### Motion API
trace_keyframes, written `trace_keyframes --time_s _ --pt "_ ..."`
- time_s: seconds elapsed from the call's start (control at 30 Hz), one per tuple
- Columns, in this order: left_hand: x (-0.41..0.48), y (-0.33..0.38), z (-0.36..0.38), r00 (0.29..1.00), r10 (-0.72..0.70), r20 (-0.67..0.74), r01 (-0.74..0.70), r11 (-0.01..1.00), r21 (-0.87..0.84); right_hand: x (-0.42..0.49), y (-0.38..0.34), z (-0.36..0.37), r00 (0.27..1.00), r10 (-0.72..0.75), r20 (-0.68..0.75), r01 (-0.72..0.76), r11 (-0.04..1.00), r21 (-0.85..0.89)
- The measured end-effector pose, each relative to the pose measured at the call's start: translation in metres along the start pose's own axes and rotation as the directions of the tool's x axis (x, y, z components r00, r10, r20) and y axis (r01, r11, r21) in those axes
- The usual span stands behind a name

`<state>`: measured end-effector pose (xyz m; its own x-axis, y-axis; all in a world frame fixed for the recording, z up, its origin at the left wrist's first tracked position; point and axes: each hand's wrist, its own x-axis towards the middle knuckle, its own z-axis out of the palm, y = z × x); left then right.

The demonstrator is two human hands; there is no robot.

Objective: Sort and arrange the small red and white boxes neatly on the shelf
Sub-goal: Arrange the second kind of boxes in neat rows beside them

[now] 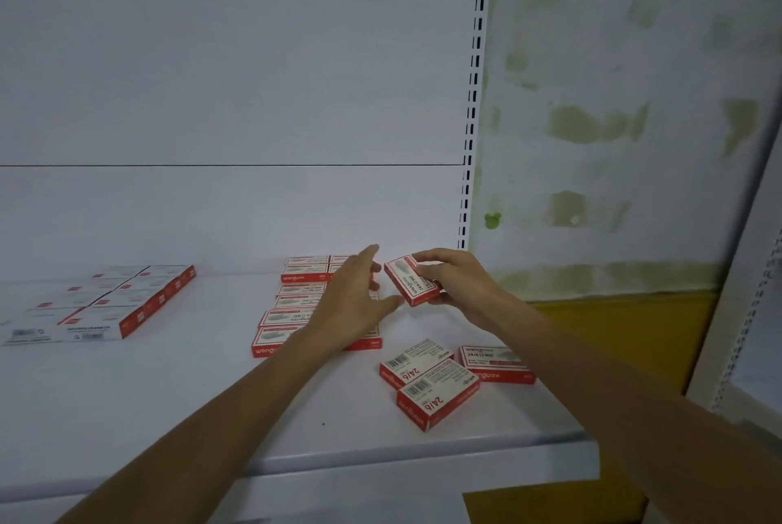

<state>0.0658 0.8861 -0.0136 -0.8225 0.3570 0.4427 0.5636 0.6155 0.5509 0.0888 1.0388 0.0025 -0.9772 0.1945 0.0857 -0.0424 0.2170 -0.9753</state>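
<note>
Dim, soft img; wide-angle edge warp.

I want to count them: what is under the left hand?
Under the left hand lie tidy rows of boxes on the shelf. The hand covers the right part, so that count is hidden.

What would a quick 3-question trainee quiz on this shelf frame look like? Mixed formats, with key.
1. True or false: the right hand holds a small red and white cardboard box off the white metal shelf.
2. How many loose boxes lie near the shelf's front right corner? A) one B) three C) five
3. Fill in: the left hand hovers open over the ____ group of arranged boxes.

Key:
1. True; its grip is on the box's right side.
2. B: the near loose box, the one behind it and the right one.
3. Middle; a separate far-left group lies untouched.
</note>
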Motion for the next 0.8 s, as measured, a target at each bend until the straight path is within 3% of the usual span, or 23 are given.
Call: trace_keyframes --time_s 0.2,0.37,0.43,0.57,0.67,0.8 --pt "-0.004 -0.023 -0.019 0.999 0.026 -0.043 -0.028 0.999 -0.045 0.007 0.001 0.027 0.999 -0.041 0.022 0.040 0.999 0.037" --pt "-0.007 -0.041 -0.039 0.995 -0.042 -0.086 0.037 0.998 -0.060 0.006 -0.007 0.048 0.975 -0.100 0.198 0.092 0.994 0.051" --pt "-0.009 -0.047 -0.046 0.990 -0.076 -0.121 0.068 0.995 -0.072 0.006 -0.011 0.057 0.966 -0.137 0.217 0.163 0.981 -0.104" --pt "-0.008 -0.056 -0.055 0.979 -0.139 -0.150 0.129 0.989 -0.077 0.006 -0.015 0.078 0.975 -0.205 0.082 0.220 0.876 -0.429" --pt "-0.007 -0.064 -0.062 0.977 -0.175 -0.120 0.165 0.982 -0.088 0.012 -0.016 0.090 0.963 -0.268 0.037 0.250 0.831 -0.497" --pt "-0.006 -0.072 -0.072 0.983 -0.147 -0.114 0.131 0.982 -0.139 0.016 -0.024 0.101 0.941 -0.323 0.107 0.323 0.753 -0.573"
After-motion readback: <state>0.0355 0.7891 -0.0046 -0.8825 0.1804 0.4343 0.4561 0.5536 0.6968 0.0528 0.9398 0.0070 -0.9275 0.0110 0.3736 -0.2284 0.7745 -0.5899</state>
